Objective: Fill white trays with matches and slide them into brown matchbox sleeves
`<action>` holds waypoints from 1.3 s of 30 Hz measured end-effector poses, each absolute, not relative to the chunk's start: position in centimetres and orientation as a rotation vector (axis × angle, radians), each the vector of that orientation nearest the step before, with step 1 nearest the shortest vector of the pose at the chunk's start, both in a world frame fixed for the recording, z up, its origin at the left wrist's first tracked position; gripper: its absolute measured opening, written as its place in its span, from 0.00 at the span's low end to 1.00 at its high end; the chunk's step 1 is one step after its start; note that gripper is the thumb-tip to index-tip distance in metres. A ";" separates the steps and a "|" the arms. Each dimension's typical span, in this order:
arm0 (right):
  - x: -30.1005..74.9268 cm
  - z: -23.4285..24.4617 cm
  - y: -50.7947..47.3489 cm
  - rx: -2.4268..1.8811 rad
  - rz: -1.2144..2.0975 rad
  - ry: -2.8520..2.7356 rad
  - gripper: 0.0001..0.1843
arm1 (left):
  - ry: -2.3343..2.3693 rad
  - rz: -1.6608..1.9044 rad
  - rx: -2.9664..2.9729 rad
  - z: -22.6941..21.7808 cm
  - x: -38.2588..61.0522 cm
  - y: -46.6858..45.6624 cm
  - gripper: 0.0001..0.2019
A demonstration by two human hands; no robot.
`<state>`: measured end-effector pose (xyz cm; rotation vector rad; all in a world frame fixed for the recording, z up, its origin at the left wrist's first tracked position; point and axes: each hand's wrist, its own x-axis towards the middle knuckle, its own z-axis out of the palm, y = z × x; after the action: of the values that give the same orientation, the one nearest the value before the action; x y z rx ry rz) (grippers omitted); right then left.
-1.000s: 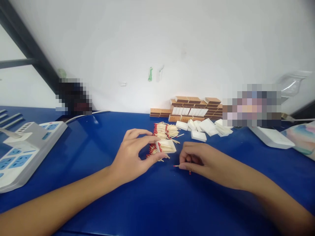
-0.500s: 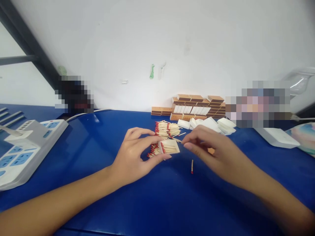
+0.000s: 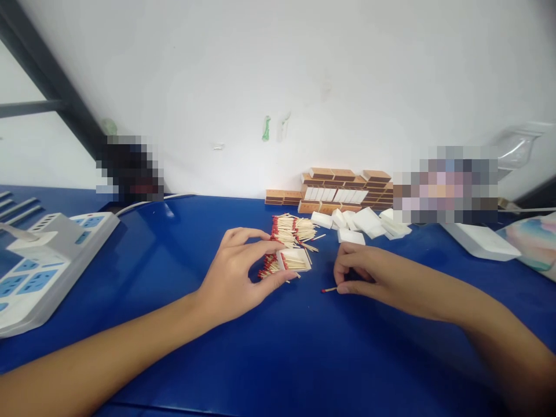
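My left hand (image 3: 238, 266) grips a small white matchbox tray (image 3: 305, 255) between thumb and fingers. Matches with red heads lie inside it, heads toward my left fingers. To its right, my right hand (image 3: 358, 269) pinches the plain end of a single match (image 3: 329, 290) whose red head points left, low over the blue table. Behind the tray lies a heap of loose matches (image 3: 286, 229), and more matches (image 3: 270, 265) show partly hidden between the tray and my left hand.
Brown matchboxes (image 3: 332, 174) are stacked along the wall, with several white trays (image 3: 367, 221) in front. At the left is a power strip (image 3: 65, 260). A white block-shaped object (image 3: 482, 240) and a colourful item (image 3: 532, 237) lie at the right. The table (image 3: 260, 359) is blue.
My right hand has moved down, away from the tray, and now pinches the match that lay alone on the table. A white tray it had covered shows now. My left hand stays almost still.
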<state>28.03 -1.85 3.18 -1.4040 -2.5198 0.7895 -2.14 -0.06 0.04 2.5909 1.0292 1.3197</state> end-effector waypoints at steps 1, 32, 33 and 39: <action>28.0 3.3 -1.9 -1.410 0.742 -2.497 0.10 | 1.039 1.322 2.591 0.0 -2.2 0.0 0.17; 23.7 -0.4 -0.8 -1.427 0.080 -2.240 0.09 | 1.176 1.365 2.383 0.7 -2.0 0.0 0.14; 23.4 -0.4 -0.8 -1.483 0.067 -2.208 0.10 | 1.168 1.372 2.393 0.7 -2.0 0.0 0.14; 22.7 -0.2 -1.3 -1.723 0.113 -2.214 0.09 | 1.164 1.367 2.411 0.4 -1.9 -0.2 0.15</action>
<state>22.68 -1.34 -0.16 -1.7233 -2.2136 0.1128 -1.94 -0.22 0.38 2.4109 1.1639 1.3666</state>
